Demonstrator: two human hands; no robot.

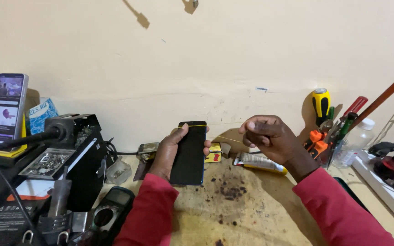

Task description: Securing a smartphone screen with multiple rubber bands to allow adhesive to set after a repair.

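Black glass faces the onlooker: the phone (189, 153) stands upright in the left hand (169, 152), gripped by its long edges, thumb on the near side and fingertips showing on the far side. A thin yellow strand (215, 132) runs from the phone's top edge toward the right hand (270, 136), which is curled with fingertips pinched together beside it; whether they pinch the strand cannot be told.

Handling judgement: the phone is rigid, light, smooth and likely slippery; the glass face is fragile. Hold by the edges, not the face.

Beyond the hands lie a glue tube (258, 162) and a small yellow box (214, 153). Right of the right hand stand screwdrivers (321, 105) and a clear bottle (354, 142). Left of the left hand sit a black station (64, 155), a meter (110, 212) and a second lit phone (7, 109). All rest on a stained bench (233, 205).
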